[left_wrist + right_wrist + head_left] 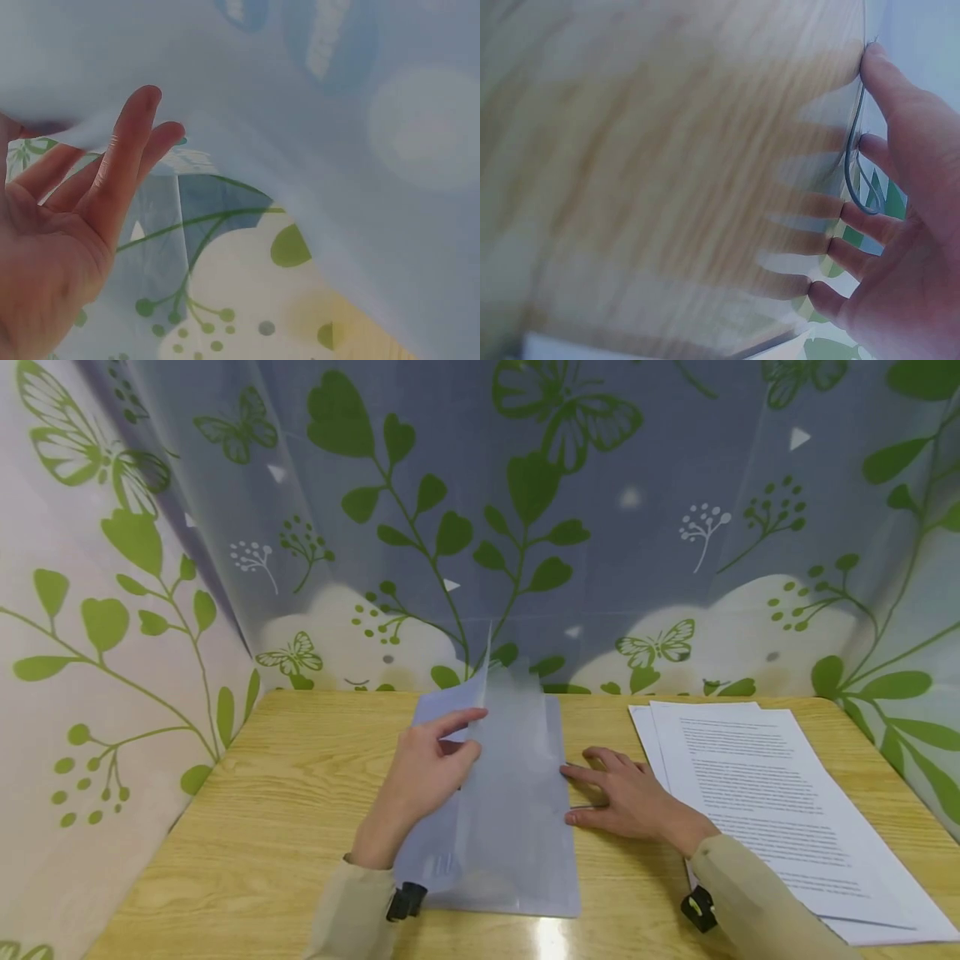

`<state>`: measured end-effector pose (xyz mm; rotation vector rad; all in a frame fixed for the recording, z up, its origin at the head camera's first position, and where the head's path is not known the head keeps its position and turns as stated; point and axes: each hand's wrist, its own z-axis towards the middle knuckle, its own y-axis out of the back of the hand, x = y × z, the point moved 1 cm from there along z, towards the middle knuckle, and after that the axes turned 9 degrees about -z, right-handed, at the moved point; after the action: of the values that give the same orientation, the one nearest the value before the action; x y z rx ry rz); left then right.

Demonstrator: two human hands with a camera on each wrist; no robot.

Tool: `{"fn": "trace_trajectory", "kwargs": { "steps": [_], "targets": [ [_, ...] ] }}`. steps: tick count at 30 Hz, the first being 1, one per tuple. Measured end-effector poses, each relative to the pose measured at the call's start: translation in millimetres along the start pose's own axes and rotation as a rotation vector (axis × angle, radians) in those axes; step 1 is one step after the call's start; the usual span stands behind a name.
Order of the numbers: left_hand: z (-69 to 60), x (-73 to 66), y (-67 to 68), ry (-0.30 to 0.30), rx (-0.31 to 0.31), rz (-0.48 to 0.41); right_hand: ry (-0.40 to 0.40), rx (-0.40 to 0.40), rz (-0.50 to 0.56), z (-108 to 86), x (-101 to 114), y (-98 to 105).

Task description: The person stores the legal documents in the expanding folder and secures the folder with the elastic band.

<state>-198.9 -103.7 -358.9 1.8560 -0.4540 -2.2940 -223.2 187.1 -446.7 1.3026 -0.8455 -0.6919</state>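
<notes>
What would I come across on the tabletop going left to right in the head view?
Folder → right hand → papers. The left hand overlaps the folder, so I left it out of the order.

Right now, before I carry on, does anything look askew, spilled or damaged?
Only the printed papers, right of the folder, look slightly askew: their edges don't line up, with an under sheet poking out along the upper left. I see no spill or obvious damage.
</notes>
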Motion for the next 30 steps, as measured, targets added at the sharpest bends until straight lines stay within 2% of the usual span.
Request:
{"fn": "trace_trajectory", "kwargs": {
  "steps": [11, 18, 25, 30],
  "targets": [
    [0.0, 3.3, 8.5, 0.002, 0.01, -0.031, 0.005, -0.002, 0.001, 0.3, -2, 0],
    [1.1, 8.6, 4.1, -0.009, 0.011, -0.057, 0.001, 0.013, -0.007, 2.4, -2, -1],
    [-0.4, 10.7, 0.7, -0.014, -0.004, -0.065, -0.014, 0.026, 0.031, 1.7, 1, 1],
    [0.0, 10.9, 0.3, -0.016, -0.015, -0.06, 0.0, -0.024, 0.056, -0.9, -1, 6]
  ]
}}
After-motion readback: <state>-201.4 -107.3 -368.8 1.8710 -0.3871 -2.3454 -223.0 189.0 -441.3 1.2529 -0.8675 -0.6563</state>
